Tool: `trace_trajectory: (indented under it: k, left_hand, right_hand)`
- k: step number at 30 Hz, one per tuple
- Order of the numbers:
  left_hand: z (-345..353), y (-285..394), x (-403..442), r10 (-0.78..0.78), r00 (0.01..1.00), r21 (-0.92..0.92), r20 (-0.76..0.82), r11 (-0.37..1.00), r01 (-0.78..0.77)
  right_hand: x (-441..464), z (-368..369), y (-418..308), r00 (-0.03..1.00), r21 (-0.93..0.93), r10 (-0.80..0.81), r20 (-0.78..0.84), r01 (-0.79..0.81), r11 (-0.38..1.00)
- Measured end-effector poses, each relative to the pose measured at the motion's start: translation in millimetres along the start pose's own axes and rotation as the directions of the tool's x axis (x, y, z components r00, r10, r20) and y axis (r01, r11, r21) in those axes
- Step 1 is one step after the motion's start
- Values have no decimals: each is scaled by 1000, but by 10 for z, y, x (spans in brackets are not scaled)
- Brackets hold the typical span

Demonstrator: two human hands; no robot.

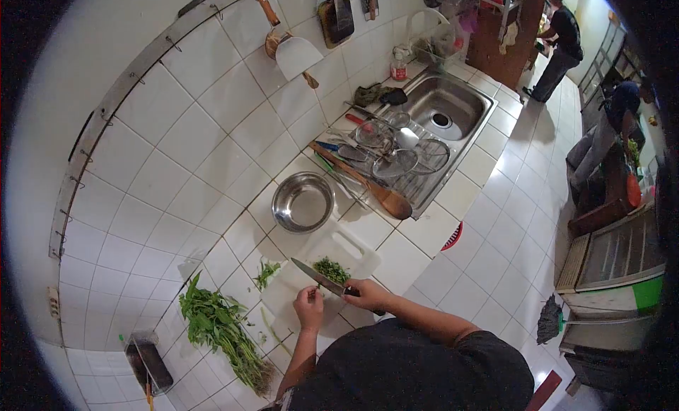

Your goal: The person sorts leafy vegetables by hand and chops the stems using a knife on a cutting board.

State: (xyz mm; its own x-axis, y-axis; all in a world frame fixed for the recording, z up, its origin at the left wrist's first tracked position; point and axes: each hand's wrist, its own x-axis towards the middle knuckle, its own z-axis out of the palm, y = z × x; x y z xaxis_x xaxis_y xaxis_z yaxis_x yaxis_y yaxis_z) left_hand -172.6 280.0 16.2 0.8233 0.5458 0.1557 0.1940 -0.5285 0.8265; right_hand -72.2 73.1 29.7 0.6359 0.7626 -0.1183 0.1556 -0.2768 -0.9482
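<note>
My right hand [366, 296] is wrapped round the dark handle of a kitchen knife [311, 271]. Its blade slants up and left above a white cutting board [286, 287]. Beside the blade lies a small heap of chopped greens [331, 269]. My left hand [309, 308] is closed in a pinch close to the knife; what its fingertips hold is too small to make out. A few loose leaves [266, 274] lie at the board's left edge. Farther left is a large bunch of leafy greens [219, 323] with long stems and roots.
A steel bowl [303, 202] stands behind the board. Strainers [396, 163] and a wooden spoon [389, 200] lie on the drainboard of the sink [453, 107]. A dark container [148, 365] sits at lower left. Two people [562, 40] are farther off at right.
</note>
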Motion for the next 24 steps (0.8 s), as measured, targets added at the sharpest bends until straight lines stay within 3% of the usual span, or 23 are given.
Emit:
trace_trajectory:
  k: [7, 9, 11, 13, 16, 18, 23, 24]
  left_hand:
    - [-70, -66, -52, 43, 999, 15, -28, 999, -43]
    - [-73, -99, -44, 8, 999, -11, -38, 1000, -8]
    - [-77, -130, -39, -26, 999, -41, -43, 999, 24]
    - [-117, -73, -18, -162, 987, -117, 4, 980, 161]
    - [-107, -9, 2, -165, 986, -122, -35, 980, 159]
    - [-112, 13, 4, -179, 983, -131, -25, 976, 174]
    - [-125, 39, 11, -242, 970, -180, -36, 956, 232]
    - [-146, 73, 5, -198, 977, -101, -80, 977, 190]
  right_hand:
    - [50, 88, 91, 1000, 24, -3, 21, 3, 1000]
    - [66, 85, 86, 996, -29, -90, -14, 90, 996]
    - [53, 53, 32, 999, -19, -35, 25, 35, 999]
    - [62, 57, 51, 998, -9, 19, 58, -18, 1000]
    - [65, 73, 57, 998, -10, -62, -5, 62, 998]
    - [43, 16, -23, 998, -15, 27, 64, -26, 1000]
    - [57, 40, 5, 997, 5, 32, 74, -33, 999]
    - [59, 38, -38, 994, -14, 60, 86, -59, 998]
